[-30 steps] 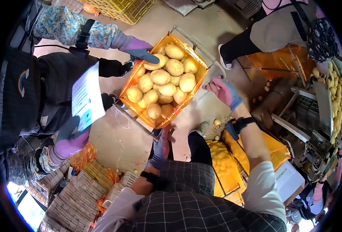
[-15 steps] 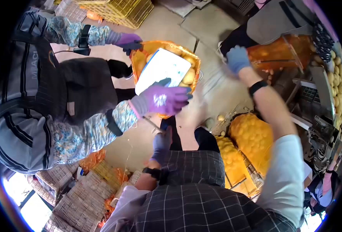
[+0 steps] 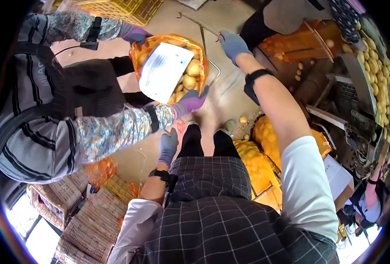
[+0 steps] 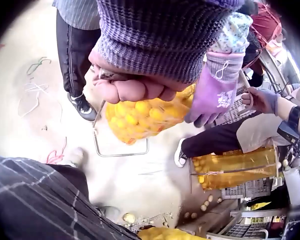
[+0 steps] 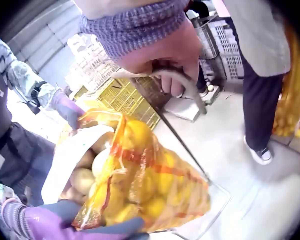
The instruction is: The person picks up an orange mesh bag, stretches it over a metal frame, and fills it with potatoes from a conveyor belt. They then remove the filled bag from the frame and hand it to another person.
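My right hand [image 3: 234, 46], in a grey-purple knit glove, grips one end of a metal rod [image 3: 199, 23]; its bent handle [image 5: 182, 77] shows under the fingers in the right wrist view. Low at my front, my left hand [image 3: 167, 144] has its fingers curled around a grey metal end [image 4: 110, 76], mostly hidden by the glove. Ahead stands an orange mesh bag [image 5: 157, 182] full of potatoes [image 3: 193, 68]. A white printed sheet [image 3: 166, 72] lies over its mouth. Another person's purple-gloved hands [image 3: 189, 104] hold the bag's rim on both sides.
Filled yellow mesh bags [image 3: 253, 167] stand by my right leg. A potato-laden machine [image 3: 358, 110] runs along the right. Stacked crates [image 3: 89, 220] are at lower left, a yellow crate [image 3: 135, 11] at the top. A second person's leg [image 3: 256, 28] is beside another orange bag [image 3: 292, 46].
My right hand has swung away from the bag with the rod, and my left hand has drawn back slightly. The other person has laid the sheet on the potatoes and taken hold of the rim.
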A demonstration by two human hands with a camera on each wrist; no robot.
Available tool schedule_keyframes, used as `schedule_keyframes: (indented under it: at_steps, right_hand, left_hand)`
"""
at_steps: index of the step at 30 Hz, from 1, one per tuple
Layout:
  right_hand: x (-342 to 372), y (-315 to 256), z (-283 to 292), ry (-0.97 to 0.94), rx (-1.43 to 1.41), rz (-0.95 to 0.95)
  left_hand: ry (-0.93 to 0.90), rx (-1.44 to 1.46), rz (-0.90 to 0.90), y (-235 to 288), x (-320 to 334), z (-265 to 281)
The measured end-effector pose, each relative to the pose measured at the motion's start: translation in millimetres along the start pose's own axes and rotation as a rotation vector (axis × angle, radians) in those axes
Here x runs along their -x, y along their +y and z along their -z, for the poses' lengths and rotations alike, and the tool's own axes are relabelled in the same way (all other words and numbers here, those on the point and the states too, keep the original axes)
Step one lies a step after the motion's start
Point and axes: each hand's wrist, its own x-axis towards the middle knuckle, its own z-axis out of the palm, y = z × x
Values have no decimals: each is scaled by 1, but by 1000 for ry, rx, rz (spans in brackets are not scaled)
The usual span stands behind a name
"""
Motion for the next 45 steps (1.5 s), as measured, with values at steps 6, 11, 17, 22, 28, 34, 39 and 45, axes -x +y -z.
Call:
schedule_keyframes:
  at_steps: [6, 11, 17, 22, 28, 34, 39, 45]
  right_hand:
    - [-17, 6, 18, -228, 140, -149]
    - [-19, -8, 23, -226, 174, -172]
    - [-36, -19, 11, -304, 59, -236]
    - [-49, -32, -6, -262, -150, -282]
    - [-12, 6, 2, -236, -431, -318]
    - [43, 52, 17, -136, -733, -452]
    - [157, 58, 45, 131, -1055, -780]
    - [295, -20, -1, 119, -1550, -939]
  left_hand:
    - [-67, -29, 51, -5, -5, 2]
    - [-79, -78, 70, 10, 0, 9]
    - [-74, -18, 40, 13, 6, 14]
    - [-96, 34, 4, 22, 8, 22]
    - [-73, 178, 19, -6, 6, 15]
    - [75, -40, -208, 23, 13, 38]
    - [302, -399, -651, 74, -46, 87]
    - [561, -834, -923, 193, -145, 138]
